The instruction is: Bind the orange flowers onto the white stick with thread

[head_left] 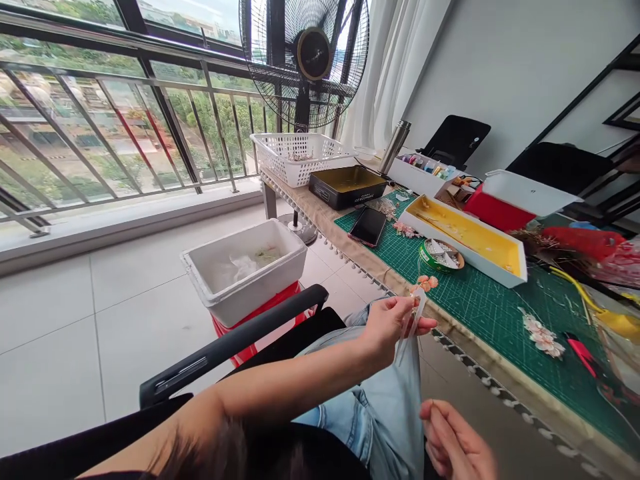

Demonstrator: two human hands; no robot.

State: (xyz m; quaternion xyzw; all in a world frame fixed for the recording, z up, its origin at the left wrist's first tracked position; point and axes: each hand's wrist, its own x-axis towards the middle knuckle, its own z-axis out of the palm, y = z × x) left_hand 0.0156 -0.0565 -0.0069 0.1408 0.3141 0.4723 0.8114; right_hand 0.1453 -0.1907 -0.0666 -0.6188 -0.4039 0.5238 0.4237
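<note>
My left hand (387, 327) is raised over my lap near the table edge, its fingertips pinched on a small flower ornament. Peach-orange flowers (427, 283) stand above the fingers, and a translucent whitish strip (420, 305) hangs down past them. What that strip is, I cannot tell. Lower right, my right hand (457, 440) is closed, thumb against forefinger, in front of my knee; anything between those fingers is too small to make out. Close to the left hand on the table is a round green container (441, 256) with white beads in compartments.
A green cutting mat (493, 308) covers the table. On it are a phone (369, 225), a yellow-lined white tray (470, 235), a pink flower piece (543, 335) and pink-handled tool (580, 353). A white bin (245, 300), chair armrest (235, 343) and fan (306, 60) stand left.
</note>
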